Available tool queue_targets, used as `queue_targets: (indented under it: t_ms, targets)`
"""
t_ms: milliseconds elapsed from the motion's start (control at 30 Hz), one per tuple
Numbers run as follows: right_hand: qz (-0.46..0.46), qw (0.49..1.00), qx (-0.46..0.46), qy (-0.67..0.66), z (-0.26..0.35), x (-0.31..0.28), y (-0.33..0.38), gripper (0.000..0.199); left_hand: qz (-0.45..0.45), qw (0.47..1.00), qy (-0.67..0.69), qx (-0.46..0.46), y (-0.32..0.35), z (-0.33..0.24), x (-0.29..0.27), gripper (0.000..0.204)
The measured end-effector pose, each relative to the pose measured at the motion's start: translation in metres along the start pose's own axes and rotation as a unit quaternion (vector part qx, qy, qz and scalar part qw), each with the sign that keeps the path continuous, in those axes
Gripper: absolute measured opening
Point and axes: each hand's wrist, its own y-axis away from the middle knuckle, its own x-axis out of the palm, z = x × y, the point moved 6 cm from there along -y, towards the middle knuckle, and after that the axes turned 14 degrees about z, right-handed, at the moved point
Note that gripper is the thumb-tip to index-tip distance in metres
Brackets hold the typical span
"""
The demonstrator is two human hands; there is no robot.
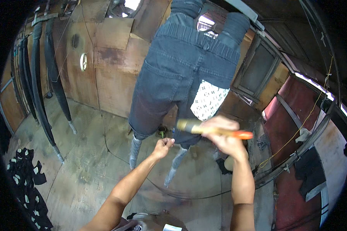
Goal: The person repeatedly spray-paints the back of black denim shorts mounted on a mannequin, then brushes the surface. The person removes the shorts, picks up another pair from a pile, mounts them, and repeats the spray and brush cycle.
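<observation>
A pair of dark denim shorts (169, 65) with a gathered elastic waist hangs in front of me, its legs pulled over a two-legged form. On its right leg sits a white patch pocket (210, 100) with a dark repeated pattern. My right hand (221, 133) is closed around the handle of a paintbrush (189, 126), blurred by motion. The bristles point left, just below the patch, and the orange handle end sticks out to the right. My left hand (164, 148) is closed in a pinch beside the right leg's hem; whatever is between its fingers is hidden.
Wrapped form ends (175, 165) stick out below the shorts. Long dark hanging forms (36, 77) stand at the left. Dark garment pieces with white patches (27, 184) lie on the floor. A cable (196, 197) curves across the floor, and a yellow cord (297, 133) hangs at the right.
</observation>
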Motion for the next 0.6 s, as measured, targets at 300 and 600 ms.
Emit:
queue_targets:
  t_ms: [300,600]
  targets:
    - [-0.545,0.717,-0.231,0.369,0.089,-0.259,-0.173,0.031,0.088,0.996,0.022,-0.012,0.053,-0.06,-0.014,0.028]
    - [-0.178,0.88,0.103,0.427,0.045,-0.276,-0.254,0.094,0.015,0.997,-0.068,-0.009,0.103,-0.071,-0.063,0.023]
